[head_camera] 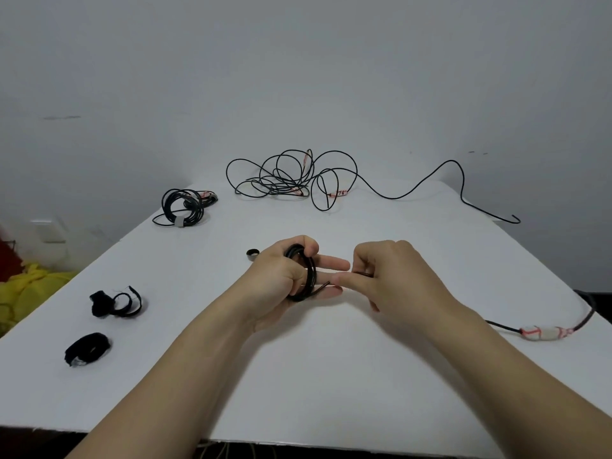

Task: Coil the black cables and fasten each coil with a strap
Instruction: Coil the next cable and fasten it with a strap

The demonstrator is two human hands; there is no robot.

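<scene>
We find the fingers (331, 261) of the left hand (278, 276) passed through a small black coil (309, 279), thumb pinning its top, over the surface (331, 376); the right hand (394, 276) pinches the loose end (322, 287) just beside them; no strap on this coil yet. Outward: one finished coil (182, 207) at far left wears a grey strap (179, 222); a tangled cable (288, 177) lies uncoiled at the back; another cable (543, 332) with a taped joint trails off the right edge; two black straps (116, 304) wait at left. We judge the task under half done.
</scene>
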